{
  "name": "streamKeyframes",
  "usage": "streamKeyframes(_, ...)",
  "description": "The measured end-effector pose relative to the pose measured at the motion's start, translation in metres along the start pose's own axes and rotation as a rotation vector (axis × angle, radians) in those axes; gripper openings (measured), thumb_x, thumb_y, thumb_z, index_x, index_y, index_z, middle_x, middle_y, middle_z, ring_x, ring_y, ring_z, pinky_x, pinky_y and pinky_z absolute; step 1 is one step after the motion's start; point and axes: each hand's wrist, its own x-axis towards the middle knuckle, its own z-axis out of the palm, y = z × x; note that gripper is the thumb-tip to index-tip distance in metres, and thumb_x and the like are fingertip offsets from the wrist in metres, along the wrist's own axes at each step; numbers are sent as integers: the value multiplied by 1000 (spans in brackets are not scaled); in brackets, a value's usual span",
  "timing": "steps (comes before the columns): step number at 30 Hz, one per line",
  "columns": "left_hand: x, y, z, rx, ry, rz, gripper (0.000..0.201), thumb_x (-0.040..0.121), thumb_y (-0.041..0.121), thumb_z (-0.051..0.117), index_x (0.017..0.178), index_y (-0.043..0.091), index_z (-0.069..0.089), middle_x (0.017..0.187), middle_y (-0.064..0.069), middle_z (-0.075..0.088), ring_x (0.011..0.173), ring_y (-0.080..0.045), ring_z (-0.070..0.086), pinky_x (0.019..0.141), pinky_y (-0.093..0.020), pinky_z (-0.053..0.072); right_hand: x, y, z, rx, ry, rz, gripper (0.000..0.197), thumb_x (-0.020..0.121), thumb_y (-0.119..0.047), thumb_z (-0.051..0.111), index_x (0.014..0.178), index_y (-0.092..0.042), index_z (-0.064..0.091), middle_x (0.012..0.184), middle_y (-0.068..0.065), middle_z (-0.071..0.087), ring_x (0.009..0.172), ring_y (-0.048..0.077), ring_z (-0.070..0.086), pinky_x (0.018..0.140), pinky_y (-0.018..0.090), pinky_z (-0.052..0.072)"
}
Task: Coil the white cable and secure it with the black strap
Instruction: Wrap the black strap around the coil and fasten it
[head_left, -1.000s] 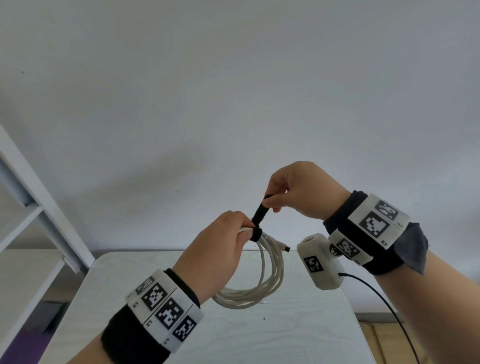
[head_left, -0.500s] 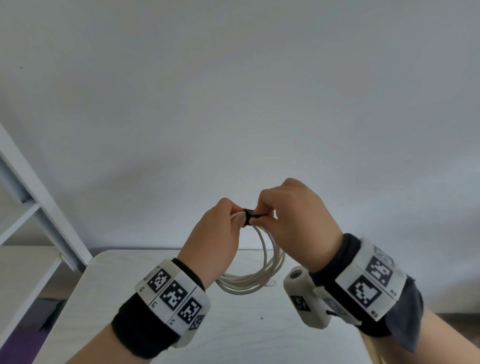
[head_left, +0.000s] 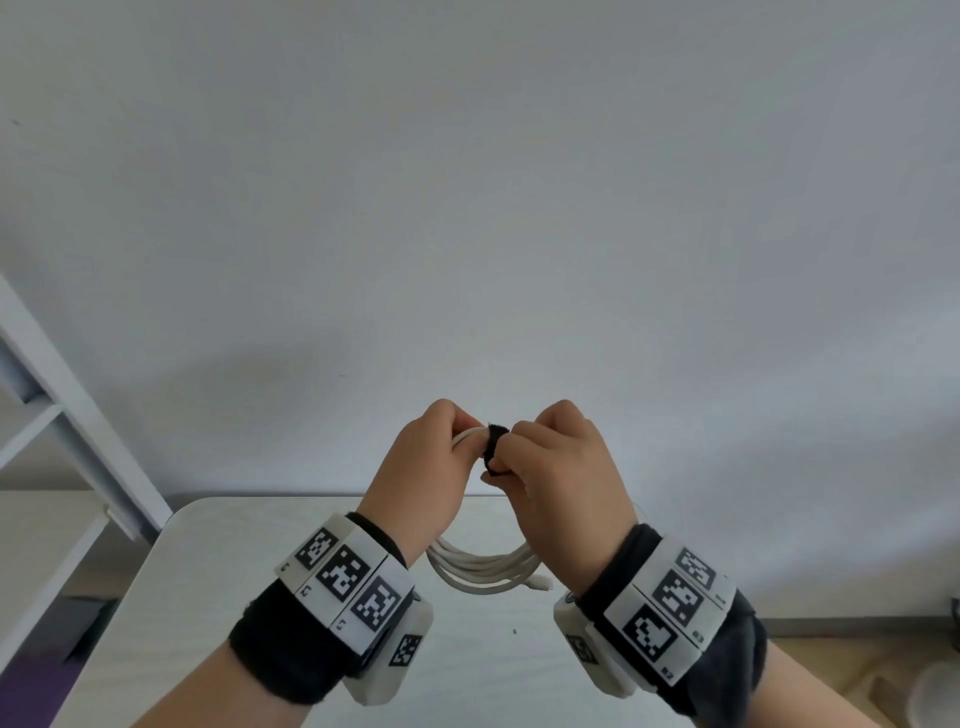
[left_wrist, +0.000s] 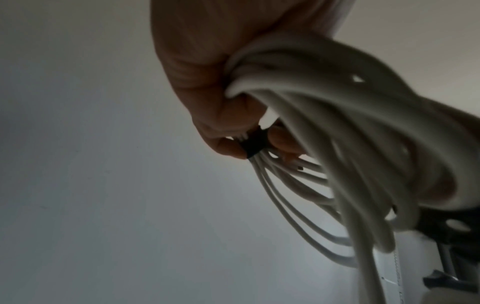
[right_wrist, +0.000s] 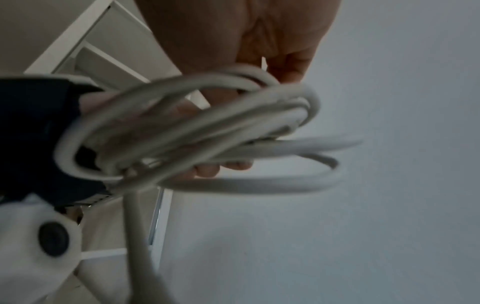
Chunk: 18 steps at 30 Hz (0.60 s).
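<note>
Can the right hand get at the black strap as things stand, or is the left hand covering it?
Probably yes. The right hand already has fingers on the black strap at the top of the white cable coil. The left hand grips the bundle beside the strap, not over it.

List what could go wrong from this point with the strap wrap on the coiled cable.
The black strap may be loosely closed: the right hand pinches it, hiding its end. Loops of the white cable hang free below both hands, so a slack wrap could let them slide out. The left hand grips right beside the strap, so its fingers could get in the way.
</note>
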Motion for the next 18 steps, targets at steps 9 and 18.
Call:
streamKeyframes(9,-3,3,-1,20,5,5,16,94,27,48,92,12,54,63,5,50,51,-8,44,48,-20,32,1,2,1,69,23,72,6,69,-16,68,65,-15,64,90,2,63,78,28,56,55,35,50)
streamKeyframes(18,-3,2,-4,49,5,-7,16,94,26,49,90,12,55,65,6,51,52,-6,44,47,-19,31,0,6,7,124,-69,42,19,79,-33,55,72,-19,65,90,-3,63,74,21,56,57,33,52)
